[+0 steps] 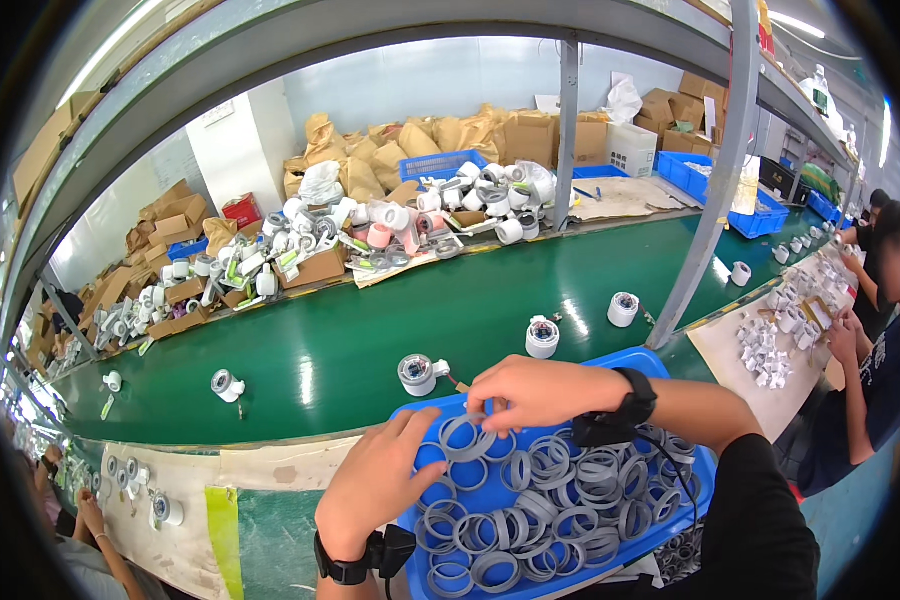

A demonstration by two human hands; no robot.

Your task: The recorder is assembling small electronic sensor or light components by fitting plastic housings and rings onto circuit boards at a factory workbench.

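Note:
A blue plastic tray (660, 362) full of grey rings (575, 522) lies in front of me, partly under my arms. My right hand (530, 392) reaches across its far side, fingers curled in a pinch on one grey ring (467, 455) above the others. My left hand (378, 482) is at the tray's left edge, fingers and thumb apart, close to that ring with nothing visible in its grasp. Just beyond, on the green conveyor belt, sits a white cylindrical housing (417, 375) with a side stub.
More white housings (542, 338) stand along the green belt (300, 350). A metal post (710, 200) rises at my right. Heaped white parts (310, 235) fill the far bench. Co-workers sit at both sides; one person's hands (845, 335) work over small white pieces (765, 350).

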